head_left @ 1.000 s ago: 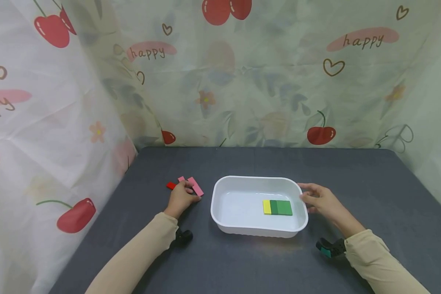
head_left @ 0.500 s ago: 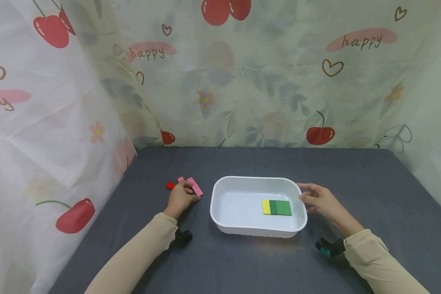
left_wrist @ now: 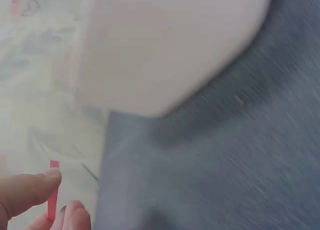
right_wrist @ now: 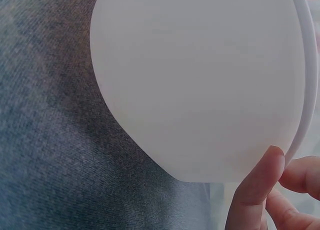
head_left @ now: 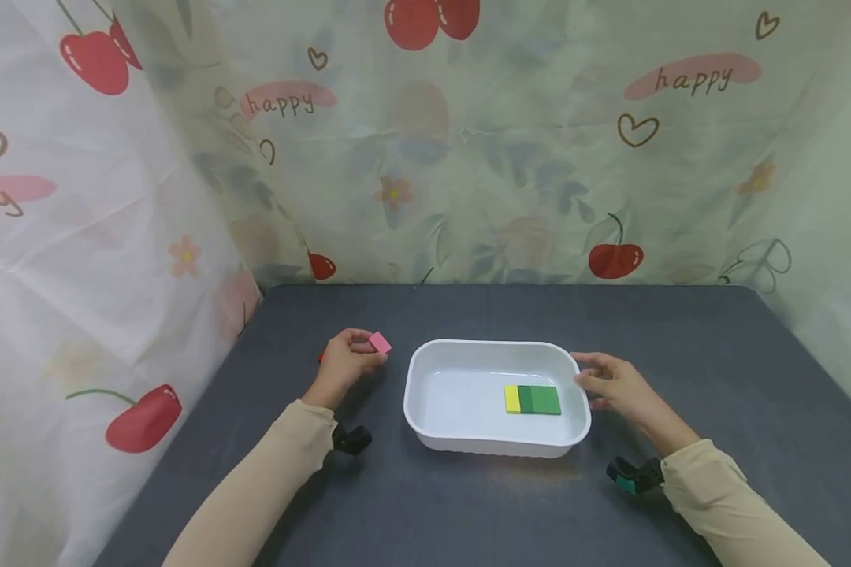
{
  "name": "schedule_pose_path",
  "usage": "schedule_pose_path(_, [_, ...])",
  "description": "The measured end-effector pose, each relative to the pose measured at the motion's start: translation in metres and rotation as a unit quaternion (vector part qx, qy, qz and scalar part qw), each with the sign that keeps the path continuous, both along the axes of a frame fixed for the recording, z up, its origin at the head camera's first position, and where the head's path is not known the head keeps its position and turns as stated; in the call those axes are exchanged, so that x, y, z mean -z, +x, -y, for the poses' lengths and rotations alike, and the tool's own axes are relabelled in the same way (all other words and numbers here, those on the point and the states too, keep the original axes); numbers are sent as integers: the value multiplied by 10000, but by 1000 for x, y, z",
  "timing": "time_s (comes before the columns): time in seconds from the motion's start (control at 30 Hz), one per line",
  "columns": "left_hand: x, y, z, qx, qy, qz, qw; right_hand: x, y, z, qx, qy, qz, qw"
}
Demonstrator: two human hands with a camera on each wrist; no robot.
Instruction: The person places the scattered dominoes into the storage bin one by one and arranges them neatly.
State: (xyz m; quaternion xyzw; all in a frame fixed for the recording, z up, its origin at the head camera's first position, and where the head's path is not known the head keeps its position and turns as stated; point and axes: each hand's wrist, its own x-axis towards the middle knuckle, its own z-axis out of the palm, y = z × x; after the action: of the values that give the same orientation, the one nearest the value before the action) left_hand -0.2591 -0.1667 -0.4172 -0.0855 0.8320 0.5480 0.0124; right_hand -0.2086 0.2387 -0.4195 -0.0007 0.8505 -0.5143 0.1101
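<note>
My left hand (head_left: pixel 343 365) pinches a flat pink block (head_left: pixel 379 342) between thumb and fingers, above the table left of a white plastic tub (head_left: pixel 492 449). Seen by the left wrist camera, the pink block appears edge-on as a thin strip. Behind the left hand, a bit of a red block (head_left: pixel 321 357) shows; most of it is hidden. My right hand (head_left: pixel 620 390) holds the tub's right rim, thumb against the outer wall in the right wrist view. Inside the tub lie a yellow block (head_left: pixel 512 399) and green blocks (head_left: pixel 541 400), side by side.
The dark grey table (head_left: pixel 482 512) carries the tub near its middle. A patterned cloth (head_left: pixel 440 173) hangs along the back and both sides. Each wrist wears a black strapped device, such as the one on the right wrist (head_left: pixel 634 475).
My left hand has lifted the pink block off the table, moving up and slightly away from me. The right hand and the tub have stayed in place.
</note>
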Motion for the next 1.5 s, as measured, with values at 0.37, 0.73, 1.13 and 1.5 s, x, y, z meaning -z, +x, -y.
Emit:
schedule_pose_path(0.37, [-35,19,-37,734,307,17,9968,0,1,1,55,47,4,10000])
schedule_pose_path(0.73, [-34,35,-79,1643,262,200,9859,-1,1,1,35,74,-24,10000])
schedule_pose_path(1.13, [-9,33,-107,2062,-388,303,9773,-2,2,2,-20,-4,-50,10000])
schedule_pose_path(1.5, [6,28,-121,2182,-902,417,9708,-3,2,2,22,-6,45,10000])
